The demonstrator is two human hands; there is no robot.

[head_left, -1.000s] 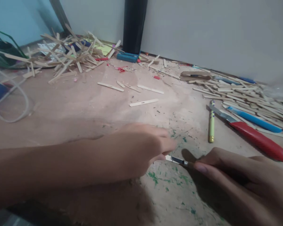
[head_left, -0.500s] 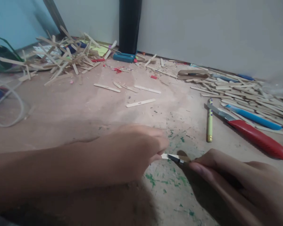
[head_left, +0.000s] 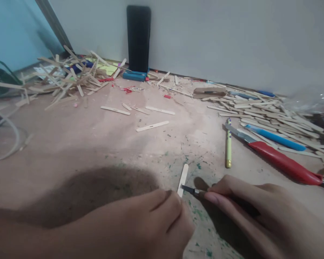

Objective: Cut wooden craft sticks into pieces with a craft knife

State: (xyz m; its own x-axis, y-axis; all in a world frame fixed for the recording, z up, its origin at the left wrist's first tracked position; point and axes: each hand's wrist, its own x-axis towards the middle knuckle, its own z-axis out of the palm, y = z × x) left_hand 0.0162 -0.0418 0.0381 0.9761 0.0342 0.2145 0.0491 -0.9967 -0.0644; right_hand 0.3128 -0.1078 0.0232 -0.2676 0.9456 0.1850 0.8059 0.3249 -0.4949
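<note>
My left hand (head_left: pixel 162 219) is closed around the lower end of a wooden craft stick (head_left: pixel 184 173), whose rounded upper end points away from me over the table. In my right hand (head_left: pixel 248 205) is a craft knife (head_left: pixel 193 190) with a dark blade and a silver collar. Its tip meets the stick near the middle, at a small dark mark; how deep it sits I cannot tell. Most of the knife's handle is hidden by my fingers. Farther back lie loose craft sticks (head_left: pixel 152 126), some with slits in them.
Right of centre lie a yellow pencil (head_left: pixel 228 147), a red-handled knife (head_left: pixel 283 160) and a blue pen-like tool (head_left: pixel 277 137), beside a pile of craft sticks (head_left: pixel 267 111). A phone (head_left: pixel 138 37) leans on the wall. Tangled sticks (head_left: pixel 70 77) and a white cable (head_left: pixel 14 144) are at left.
My left hand has come down and nearer to me, and the craft stick has turned from lying sideways to pointing away. The knife stays in my right hand. The view has shifted slightly.
</note>
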